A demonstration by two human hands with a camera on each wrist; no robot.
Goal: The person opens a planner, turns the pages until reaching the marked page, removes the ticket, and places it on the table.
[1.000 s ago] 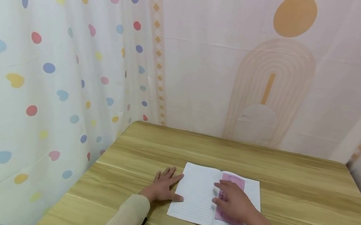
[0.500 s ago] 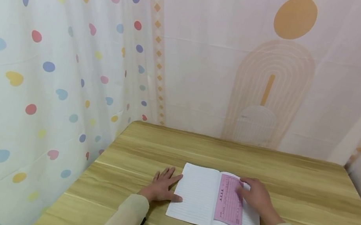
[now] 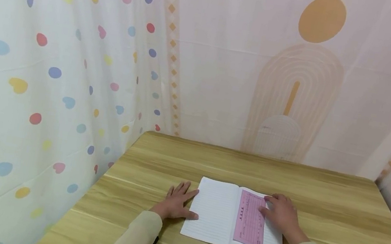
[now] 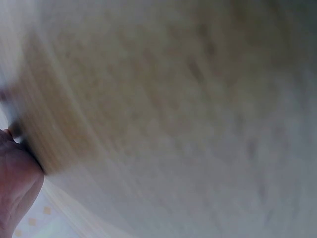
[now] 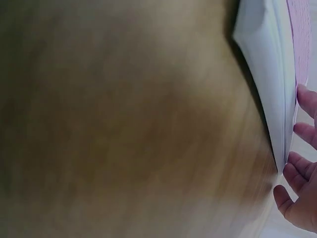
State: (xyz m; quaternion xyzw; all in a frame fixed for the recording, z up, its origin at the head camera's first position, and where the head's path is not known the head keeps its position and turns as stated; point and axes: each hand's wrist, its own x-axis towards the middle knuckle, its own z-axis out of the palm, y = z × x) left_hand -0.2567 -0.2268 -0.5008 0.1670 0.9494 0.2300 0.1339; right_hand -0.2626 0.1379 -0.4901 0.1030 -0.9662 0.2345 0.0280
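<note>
A lined notebook [image 3: 212,211] lies spread open on the table, with a pink printed slip [image 3: 250,223] flat on its right page. My left hand [image 3: 177,204] rests at the notebook's left edge, fingers spread on the table and thumb over the page. At the upper right of the slip is my right hand [image 3: 282,214], thumb and index fingertip at the slip's right edge. In the right wrist view the right fingers [image 5: 302,178] lie along the notebook's edge, loosely bent. The left wrist view shows only part of the left hand [image 4: 19,183] at its left border.
The wood-grain table [image 3: 182,154] extends beyond the notebook on all sides. A dotted curtain [image 3: 46,105] hangs along the left, and a pale patterned curtain [image 3: 220,91] hangs behind the table's far edge.
My right hand has moved right, from over the slip to its right edge, uncovering the printed face. The slip has tilted slightly and shifted. My left hand has stayed in place.
</note>
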